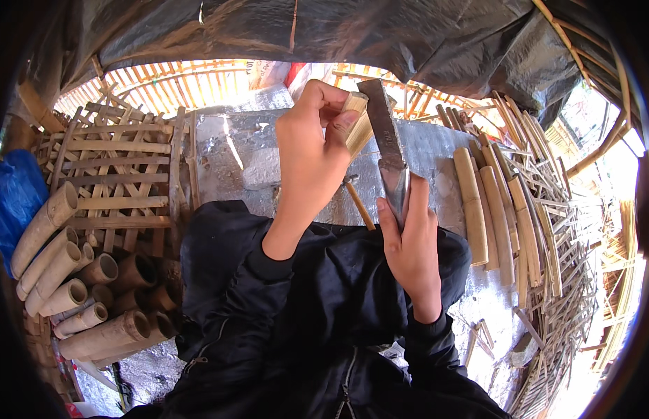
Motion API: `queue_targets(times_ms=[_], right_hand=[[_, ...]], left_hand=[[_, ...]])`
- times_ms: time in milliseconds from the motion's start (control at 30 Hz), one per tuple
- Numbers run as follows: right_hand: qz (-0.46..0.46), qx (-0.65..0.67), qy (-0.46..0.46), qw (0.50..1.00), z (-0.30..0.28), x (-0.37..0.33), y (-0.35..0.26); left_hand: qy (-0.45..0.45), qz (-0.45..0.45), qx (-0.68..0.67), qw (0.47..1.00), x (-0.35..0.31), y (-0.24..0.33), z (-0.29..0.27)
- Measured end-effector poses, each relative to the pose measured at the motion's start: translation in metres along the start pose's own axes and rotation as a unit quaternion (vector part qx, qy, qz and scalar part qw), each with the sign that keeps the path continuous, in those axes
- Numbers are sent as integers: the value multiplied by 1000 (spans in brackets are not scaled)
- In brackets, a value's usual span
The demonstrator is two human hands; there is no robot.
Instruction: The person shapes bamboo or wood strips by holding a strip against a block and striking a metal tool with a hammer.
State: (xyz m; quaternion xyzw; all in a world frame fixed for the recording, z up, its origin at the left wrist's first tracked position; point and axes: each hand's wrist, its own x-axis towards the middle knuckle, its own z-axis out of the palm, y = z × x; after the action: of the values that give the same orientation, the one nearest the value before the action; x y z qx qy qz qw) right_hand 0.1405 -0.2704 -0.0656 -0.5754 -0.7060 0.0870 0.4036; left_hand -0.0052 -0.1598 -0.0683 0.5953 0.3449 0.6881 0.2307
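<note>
Left fingers (327, 96) hold bamboo (361, 131), possibly touching the knife (386, 129).

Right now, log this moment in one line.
left hand: holds pale split bamboo piece | right hand: grips dark, broad-bladed metal knife | knife: beside bamboo piece, contact unclear

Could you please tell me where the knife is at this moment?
In the head view, the knife is slightly right of centre, held in the right hand, just right of the bamboo piece in the left hand.
</note>
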Motion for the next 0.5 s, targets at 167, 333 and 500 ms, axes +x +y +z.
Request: queue_targets(times_ms=[167, 333, 500], right_hand=[[19, -70, -31, 997, -10, 0, -25], [6, -147, -43, 988, -14, 5, -30], [-3, -133, -80, 988, -16, 17, -17]], left_hand=[[20, -7, -35, 999, 0, -2, 1], [26, -44, -56, 997, 4, -6, -3], [16, -22, -36, 999, 10, -8, -6]])
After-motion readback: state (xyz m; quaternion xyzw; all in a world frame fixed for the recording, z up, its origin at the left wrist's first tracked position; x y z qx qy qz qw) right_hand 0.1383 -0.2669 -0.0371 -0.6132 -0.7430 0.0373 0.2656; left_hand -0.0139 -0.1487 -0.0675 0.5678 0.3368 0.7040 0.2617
